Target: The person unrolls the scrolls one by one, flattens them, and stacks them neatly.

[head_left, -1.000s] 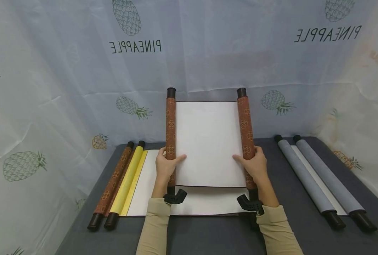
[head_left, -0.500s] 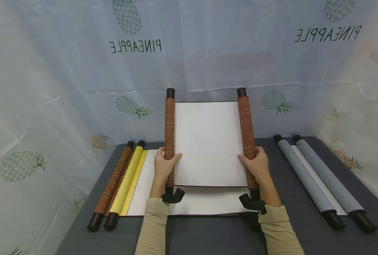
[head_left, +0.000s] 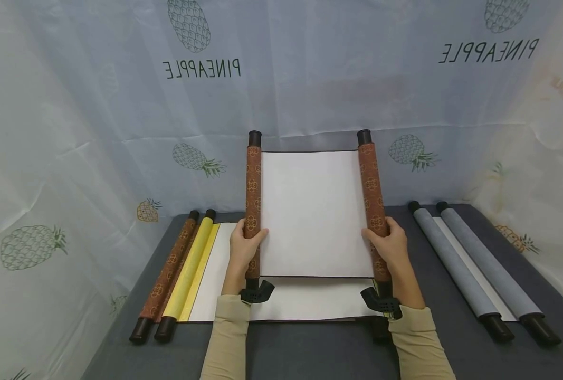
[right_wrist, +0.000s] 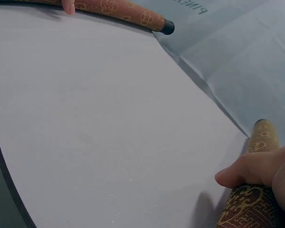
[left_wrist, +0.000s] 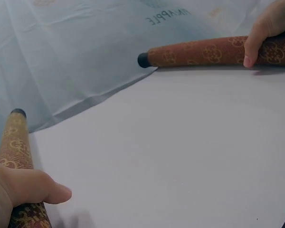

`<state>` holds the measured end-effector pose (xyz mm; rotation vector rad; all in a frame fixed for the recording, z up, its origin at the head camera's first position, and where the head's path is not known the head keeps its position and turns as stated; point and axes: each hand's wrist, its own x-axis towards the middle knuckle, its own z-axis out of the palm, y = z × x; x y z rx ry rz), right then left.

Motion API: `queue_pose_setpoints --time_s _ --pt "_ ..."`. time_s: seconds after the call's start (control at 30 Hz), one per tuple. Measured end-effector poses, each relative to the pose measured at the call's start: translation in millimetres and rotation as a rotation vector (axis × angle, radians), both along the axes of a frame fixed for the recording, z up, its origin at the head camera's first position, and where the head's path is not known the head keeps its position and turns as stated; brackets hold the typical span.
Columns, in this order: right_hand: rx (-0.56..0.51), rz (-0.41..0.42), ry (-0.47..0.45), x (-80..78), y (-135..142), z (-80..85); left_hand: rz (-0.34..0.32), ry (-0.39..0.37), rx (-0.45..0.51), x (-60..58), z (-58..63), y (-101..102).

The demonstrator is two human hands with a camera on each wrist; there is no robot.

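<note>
Head view: found left hand (head_left: pixel 245 248) gripping left brown roller (head_left: pixel 254 184) below its middle, thumb tip over held white sheet (head_left: pixel 315 214); found right hand (head_left: pixel 389 245) gripping right brown roller (head_left: pixel 371 182) likewise. Saw held white sheet stretched between both rollers, raised above lower white sheet (head_left: pixel 309 301) on bench (head_left: pixel 309 353). Noted right brown roller tilted, left brown roller nearly upright. Judged prone to skewing or creasing from uneven pull, given that mismatch. Judged also at risk of slipping or swinging through loosening of either hand, with both grasps low and tops unsupported. Noted dark end knob (head_left: pixel 381 330) below right hand, mostly hidden beyond that: possible snag during any lowering. Logged farther out: yellow roller (head_left: pixel 189 266) just beside patterned roller (head_left: pixel 171 264) at left, grey rollers (head_left: pixel 457 262) at right, well apart from right hand. Rated knocking those unlikely without wide sideways swing. Saw printed curtain (head_left: pixel 309 79) behind; could not tell gap to roller tops.
</note>
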<state>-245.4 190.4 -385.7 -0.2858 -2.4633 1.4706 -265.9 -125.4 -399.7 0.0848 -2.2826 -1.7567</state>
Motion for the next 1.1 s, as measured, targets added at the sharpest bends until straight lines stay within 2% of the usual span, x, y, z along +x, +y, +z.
queue_pose_setpoints --time_s 0.23,0.4,0.57,0.7,0.93,1.1 --pt "0.008 -0.017 -0.002 2.1 4 4.2 0.040 0.019 -0.031 2.1 2.7 -2" --pt "-0.031 -0.009 -0.062 4.4 5 9.2 0.071 0.051 -0.067 1.3 1.9 -4" --pt "-0.039 0.001 -0.105 6.5 7 12.2 0.060 0.072 -0.069 2.4 3.1 -6" --pt "-0.030 -0.012 -0.119 6.8 7 13.0 0.063 0.057 -0.057 1.5 3.4 -6" --pt "-0.079 -0.033 -0.139 6.3 6 13.4 0.069 0.078 -0.071 0.2 2.8 -2" --pt "-0.098 -0.038 -0.143 6.3 5 13.1 0.048 0.053 -0.073 1.6 4.6 1"
